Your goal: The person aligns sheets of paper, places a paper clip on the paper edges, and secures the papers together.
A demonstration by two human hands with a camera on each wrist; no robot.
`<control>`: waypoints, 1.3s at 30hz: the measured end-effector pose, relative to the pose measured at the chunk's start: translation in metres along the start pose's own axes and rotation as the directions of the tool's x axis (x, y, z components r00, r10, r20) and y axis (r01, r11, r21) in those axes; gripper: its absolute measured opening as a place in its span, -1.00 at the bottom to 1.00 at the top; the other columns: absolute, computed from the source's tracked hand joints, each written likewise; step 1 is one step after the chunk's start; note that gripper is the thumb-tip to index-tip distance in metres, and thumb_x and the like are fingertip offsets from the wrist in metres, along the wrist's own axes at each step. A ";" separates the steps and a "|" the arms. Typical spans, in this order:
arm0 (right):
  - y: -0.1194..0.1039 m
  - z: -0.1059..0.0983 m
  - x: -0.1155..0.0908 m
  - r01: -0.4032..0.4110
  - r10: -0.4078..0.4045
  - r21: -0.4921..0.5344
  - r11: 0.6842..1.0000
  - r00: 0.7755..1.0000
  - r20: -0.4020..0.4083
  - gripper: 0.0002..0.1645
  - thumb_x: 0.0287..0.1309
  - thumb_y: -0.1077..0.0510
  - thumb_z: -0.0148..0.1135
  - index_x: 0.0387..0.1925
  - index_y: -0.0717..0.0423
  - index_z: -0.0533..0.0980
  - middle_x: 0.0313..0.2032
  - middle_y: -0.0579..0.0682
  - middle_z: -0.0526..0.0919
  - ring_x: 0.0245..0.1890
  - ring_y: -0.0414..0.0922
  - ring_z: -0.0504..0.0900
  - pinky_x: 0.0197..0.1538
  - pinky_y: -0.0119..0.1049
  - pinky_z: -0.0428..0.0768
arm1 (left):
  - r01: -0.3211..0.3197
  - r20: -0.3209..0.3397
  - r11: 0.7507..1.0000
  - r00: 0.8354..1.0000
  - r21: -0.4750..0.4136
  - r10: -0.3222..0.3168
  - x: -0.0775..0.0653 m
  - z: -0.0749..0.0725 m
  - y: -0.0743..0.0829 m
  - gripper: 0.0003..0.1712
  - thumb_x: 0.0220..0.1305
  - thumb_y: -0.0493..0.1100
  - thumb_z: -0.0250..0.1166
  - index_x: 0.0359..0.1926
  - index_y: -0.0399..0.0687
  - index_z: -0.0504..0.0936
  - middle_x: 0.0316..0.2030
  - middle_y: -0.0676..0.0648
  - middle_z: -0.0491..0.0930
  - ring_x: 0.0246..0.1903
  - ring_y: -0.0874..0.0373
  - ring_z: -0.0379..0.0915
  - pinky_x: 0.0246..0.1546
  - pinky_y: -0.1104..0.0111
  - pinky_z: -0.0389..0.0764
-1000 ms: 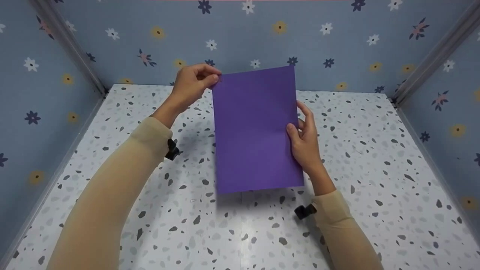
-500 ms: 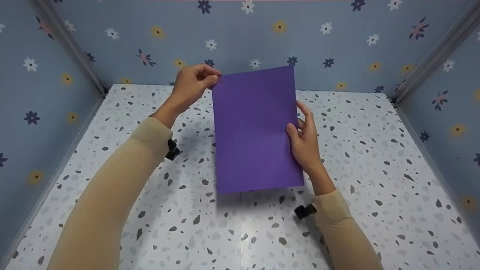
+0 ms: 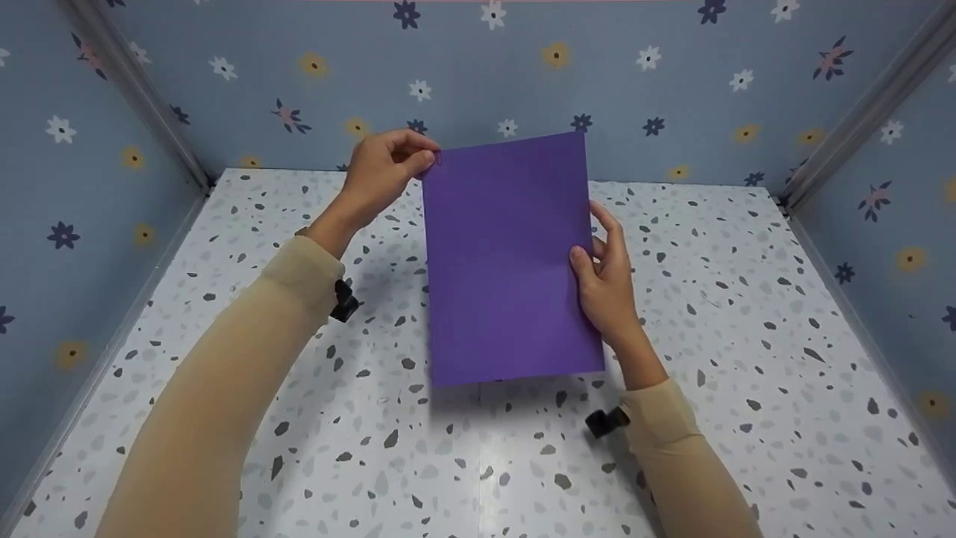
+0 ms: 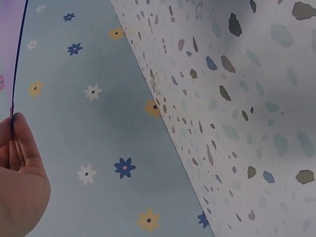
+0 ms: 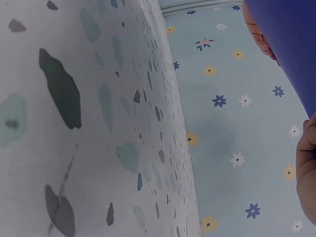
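A plain purple sheet of paper (image 3: 508, 261) is held up above the table in the head view, its top edge slanting slightly. My left hand (image 3: 381, 168) pinches the upper left corner between thumb and fingers, where the loop of a small paper clip (image 3: 439, 158) shows. Along the right edge my right hand (image 3: 609, 288) grips the sheet, thumb in front and fingers behind. From the left wrist, the pinching left hand (image 4: 22, 182) appears at the paper's dark thin edge. In the right wrist view the right hand (image 5: 307, 163) is partly cut off beside the purple paper.
Below the paper spreads a white speckled table (image 3: 314, 418). Blue flowered panels (image 3: 478, 82) wall it at the back and both sides, with grey corner posts (image 3: 138, 90). A black wrist mount (image 3: 343, 301) sits at each cuff.
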State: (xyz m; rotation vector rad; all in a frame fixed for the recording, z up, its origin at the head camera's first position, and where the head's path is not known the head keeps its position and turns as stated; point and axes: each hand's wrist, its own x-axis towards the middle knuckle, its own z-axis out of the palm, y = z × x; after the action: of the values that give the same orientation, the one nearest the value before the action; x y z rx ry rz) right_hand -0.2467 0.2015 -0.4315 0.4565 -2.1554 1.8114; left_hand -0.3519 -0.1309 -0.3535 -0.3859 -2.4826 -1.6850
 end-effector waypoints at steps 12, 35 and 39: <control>0.003 0.000 -0.001 -0.009 0.009 0.008 1.000 1.000 0.008 -0.28 0.63 0.22 0.05 0.67 -0.11 0.11 0.20 0.16 0.68 0.02 0.02 0.76 -0.13 -0.20 0.75 | -0.033 -0.019 0.998 0.999 -0.050 0.032 -0.010 0.004 -0.003 -0.70 0.58 -0.15 0.28 0.22 0.00 0.73 -0.07 -0.08 0.71 -0.12 0.11 0.64 0.02 0.30 0.63; 0.002 0.001 0.000 -0.005 0.005 0.010 1.000 1.000 -0.001 -0.27 0.62 0.28 0.04 0.66 -0.07 0.11 0.18 0.17 0.69 0.01 0.03 0.77 -0.14 -0.20 0.75 | -0.024 -0.113 0.980 0.994 -0.199 0.002 -0.034 0.018 -0.005 -0.51 0.57 -0.19 0.28 0.43 0.11 0.53 -0.11 -0.08 0.70 -0.11 0.05 0.68 0.09 0.26 0.68; 0.001 0.001 0.000 0.003 -0.003 0.015 1.000 1.000 -0.001 -0.26 0.62 0.29 0.04 0.66 -0.07 0.11 0.15 0.15 0.71 -0.03 0.03 0.78 -0.17 -0.19 0.76 | -0.022 -0.133 0.970 0.991 -0.243 -0.011 -0.038 0.021 -0.003 -0.49 0.56 -0.21 0.29 0.45 0.11 0.51 -0.11 -0.10 0.71 -0.09 0.03 0.68 0.10 0.25 0.68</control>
State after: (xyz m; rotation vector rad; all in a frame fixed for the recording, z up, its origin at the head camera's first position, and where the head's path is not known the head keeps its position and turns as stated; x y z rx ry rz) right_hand -0.2477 0.2006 -0.4328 0.4621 -2.1411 1.8271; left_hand -0.3150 -0.1185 -0.3733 -0.2915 -2.1854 -1.9525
